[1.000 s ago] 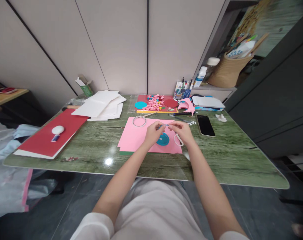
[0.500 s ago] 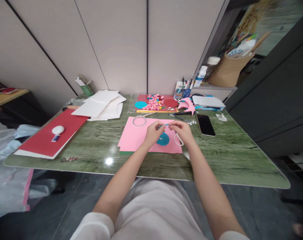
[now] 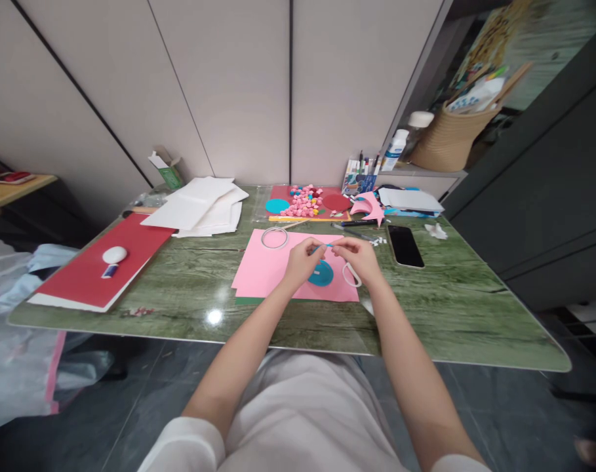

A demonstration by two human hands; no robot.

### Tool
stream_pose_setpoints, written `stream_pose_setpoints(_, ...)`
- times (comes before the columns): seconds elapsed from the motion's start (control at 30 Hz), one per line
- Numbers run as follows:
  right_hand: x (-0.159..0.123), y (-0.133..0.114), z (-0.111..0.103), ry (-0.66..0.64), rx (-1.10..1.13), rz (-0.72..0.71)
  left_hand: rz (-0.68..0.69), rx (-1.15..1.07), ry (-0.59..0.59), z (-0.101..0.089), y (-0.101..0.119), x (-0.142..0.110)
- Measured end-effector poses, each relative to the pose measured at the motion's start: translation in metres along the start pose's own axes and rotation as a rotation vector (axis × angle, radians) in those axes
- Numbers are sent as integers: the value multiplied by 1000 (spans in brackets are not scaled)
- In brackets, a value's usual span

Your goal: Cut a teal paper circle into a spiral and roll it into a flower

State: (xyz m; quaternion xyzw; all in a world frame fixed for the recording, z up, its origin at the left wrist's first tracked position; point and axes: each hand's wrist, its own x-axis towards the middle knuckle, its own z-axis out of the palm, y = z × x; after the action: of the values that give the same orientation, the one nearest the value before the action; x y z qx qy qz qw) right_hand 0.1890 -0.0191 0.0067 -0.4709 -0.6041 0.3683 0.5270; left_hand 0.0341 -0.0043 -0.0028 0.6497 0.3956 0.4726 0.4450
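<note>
Between my fingertips is a thin blue paper strip [image 3: 329,246], pinched at its left end by my left hand [image 3: 303,259] and at its right by my right hand [image 3: 358,258]. Both hands hover over pink paper sheets [image 3: 258,272]. Just below them lies a blue paper disc [image 3: 320,275] with a small pale mark on it. White-handled scissors [image 3: 353,275] rest beside my right hand, partly hidden by it. A roll of tape [image 3: 275,238] lies at the upper left of the pink sheets.
Pink folded paper pieces [image 3: 302,204] cluster at the back. A phone [image 3: 405,246] lies to the right, near crumpled tissue [image 3: 435,231]. White sheets [image 3: 199,203] and red paper [image 3: 91,262] with a white round object [image 3: 115,255] are on the left. A pen box [image 3: 359,178] stands behind.
</note>
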Motion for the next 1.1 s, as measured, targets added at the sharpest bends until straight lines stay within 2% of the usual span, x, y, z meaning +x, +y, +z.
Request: stream_pose_setpoints(1.1,0,4,0,-13,-31,-5,-7,-23,-3,1,3,-1)
